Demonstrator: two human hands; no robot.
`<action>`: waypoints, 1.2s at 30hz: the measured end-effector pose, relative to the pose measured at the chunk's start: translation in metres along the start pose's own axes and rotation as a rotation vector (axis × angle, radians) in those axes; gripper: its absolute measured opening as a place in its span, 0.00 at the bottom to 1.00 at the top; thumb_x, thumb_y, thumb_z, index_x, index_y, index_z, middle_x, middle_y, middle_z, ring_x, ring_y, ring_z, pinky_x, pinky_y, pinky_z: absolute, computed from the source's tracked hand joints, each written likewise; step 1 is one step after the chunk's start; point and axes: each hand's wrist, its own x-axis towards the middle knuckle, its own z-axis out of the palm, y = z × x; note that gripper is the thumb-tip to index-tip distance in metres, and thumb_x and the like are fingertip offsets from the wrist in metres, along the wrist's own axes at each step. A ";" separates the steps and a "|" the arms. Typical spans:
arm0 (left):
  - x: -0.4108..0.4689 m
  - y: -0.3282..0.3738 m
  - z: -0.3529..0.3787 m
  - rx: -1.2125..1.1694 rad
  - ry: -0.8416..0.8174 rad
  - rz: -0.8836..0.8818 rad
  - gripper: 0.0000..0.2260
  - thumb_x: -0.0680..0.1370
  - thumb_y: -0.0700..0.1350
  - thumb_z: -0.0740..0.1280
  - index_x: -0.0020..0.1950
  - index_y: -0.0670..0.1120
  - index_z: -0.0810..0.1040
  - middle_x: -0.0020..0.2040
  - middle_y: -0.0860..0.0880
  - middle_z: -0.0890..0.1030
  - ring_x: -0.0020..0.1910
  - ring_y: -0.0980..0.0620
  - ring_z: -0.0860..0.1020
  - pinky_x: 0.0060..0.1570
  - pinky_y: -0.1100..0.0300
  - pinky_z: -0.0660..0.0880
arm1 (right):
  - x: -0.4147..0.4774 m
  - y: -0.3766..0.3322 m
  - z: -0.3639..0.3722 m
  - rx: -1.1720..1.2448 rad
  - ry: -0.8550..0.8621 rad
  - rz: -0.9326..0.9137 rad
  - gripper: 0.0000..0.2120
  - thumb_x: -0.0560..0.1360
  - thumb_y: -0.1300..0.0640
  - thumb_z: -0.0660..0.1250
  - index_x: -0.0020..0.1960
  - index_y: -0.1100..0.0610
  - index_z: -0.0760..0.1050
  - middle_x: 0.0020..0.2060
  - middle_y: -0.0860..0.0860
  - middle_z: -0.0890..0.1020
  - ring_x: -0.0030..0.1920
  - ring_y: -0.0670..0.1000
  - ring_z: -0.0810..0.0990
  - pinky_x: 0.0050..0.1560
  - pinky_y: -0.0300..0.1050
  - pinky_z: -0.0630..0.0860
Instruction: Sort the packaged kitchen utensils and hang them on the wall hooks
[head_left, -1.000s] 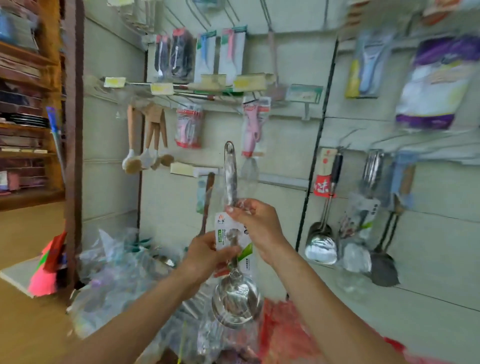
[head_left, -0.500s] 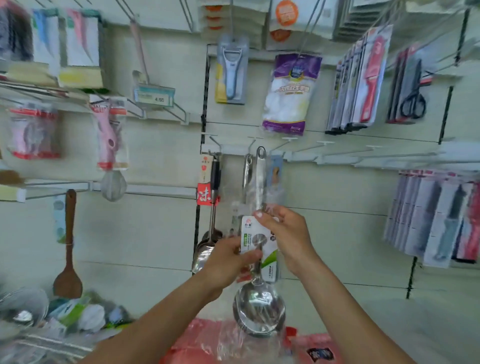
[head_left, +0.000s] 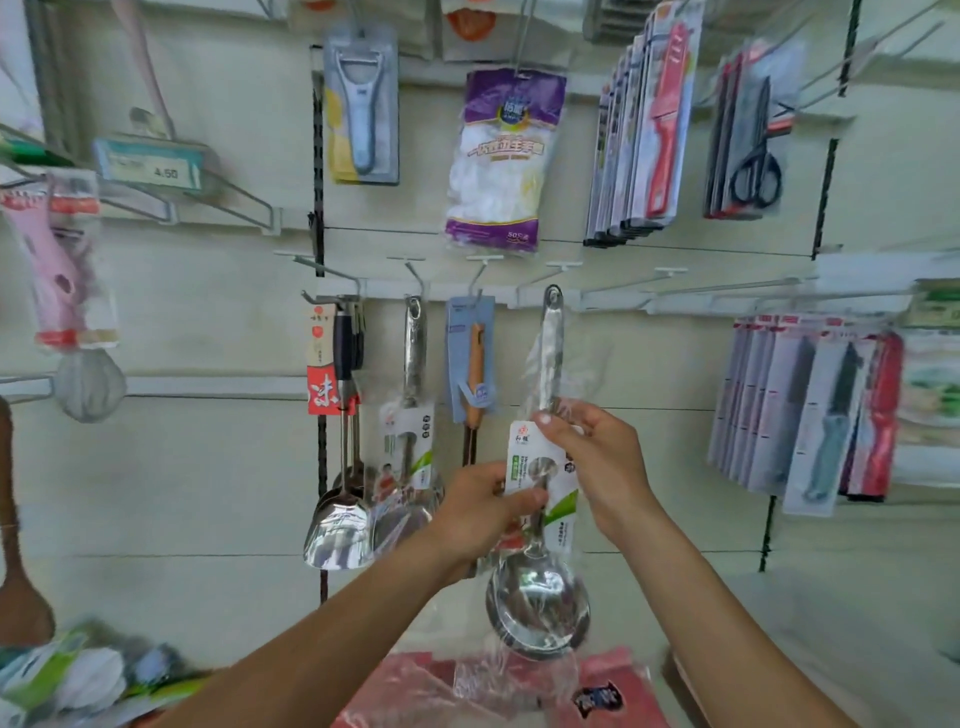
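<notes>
Shop wall (head_left: 208, 467), white hook rail (head_left: 441, 290) across centre frame. Centre-left we see steel spatulas (head_left: 337, 525) hanging from rail. Our left hand (head_left: 478, 509), centre, grips label card (head_left: 524, 457) of packaged ladle (head_left: 537, 608). Ladle upright, bowl down, handle tip up at rail; whether on hook, we cannot tell. Our right hand (head_left: 597, 457) pinches handle above card. Right: carded knives (head_left: 810, 415) hanging.

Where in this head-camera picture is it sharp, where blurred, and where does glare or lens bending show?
Head view: sharpest mid-frame, around the ladle and the peeler pack; left and bottom edges smear, as at the pink strainer pack; glare on the ladle's bowl and the spatula; wide-angle lens tilts the black upright.
</notes>
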 end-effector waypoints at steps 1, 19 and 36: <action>0.003 -0.001 0.001 -0.006 0.001 -0.002 0.06 0.77 0.38 0.70 0.53 0.39 0.82 0.51 0.36 0.82 0.43 0.45 0.80 0.43 0.56 0.78 | 0.003 0.001 -0.002 0.002 -0.002 -0.001 0.05 0.73 0.61 0.74 0.49 0.58 0.82 0.43 0.56 0.86 0.41 0.52 0.85 0.41 0.48 0.82; 0.065 -0.026 0.002 -0.108 0.081 -0.071 0.04 0.76 0.35 0.70 0.48 0.41 0.83 0.46 0.42 0.85 0.43 0.46 0.84 0.46 0.54 0.82 | 0.070 0.047 0.005 -0.018 -0.027 0.034 0.05 0.74 0.60 0.73 0.49 0.60 0.82 0.42 0.52 0.86 0.42 0.49 0.84 0.48 0.47 0.81; 0.171 -0.067 0.006 -0.014 0.268 -0.072 0.05 0.77 0.36 0.69 0.52 0.42 0.82 0.49 0.40 0.84 0.48 0.41 0.83 0.47 0.46 0.82 | 0.174 0.106 0.015 -0.064 -0.012 0.061 0.13 0.73 0.60 0.75 0.54 0.64 0.81 0.49 0.57 0.85 0.50 0.56 0.84 0.56 0.54 0.81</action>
